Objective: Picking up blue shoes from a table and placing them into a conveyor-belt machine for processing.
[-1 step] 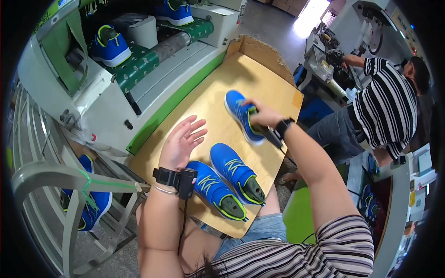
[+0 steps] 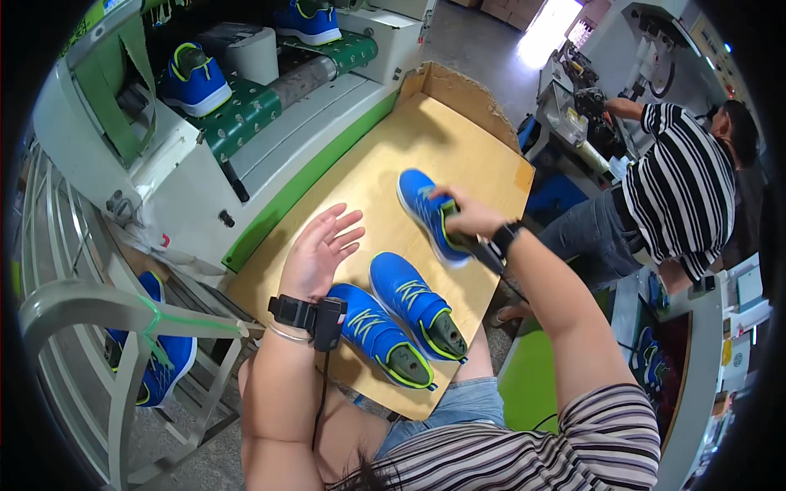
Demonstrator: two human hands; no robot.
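My right hand is closed round the ankle opening of a blue sneaker with a white sole and lime trim, over the far part of a light wooden board. Whether its sole touches the board I cannot tell. My left hand hangs open above the board's left side, fingers apart, holding nothing. Just to its right, two more blue sneakers lie side by side, the nearer one and the farther one, toes pointing away. A green shoe last fills the farther one's opening.
A conveyor at the far left carries blue sneakers. Cardboard edges the board's far end. Left of me stands a metal rack with another sneaker. A person in a striped shirt works at a machine on the right.
The right hand and its sneaker have shifted slightly toward me. My left hand and the two sneakers beside it look almost unchanged.
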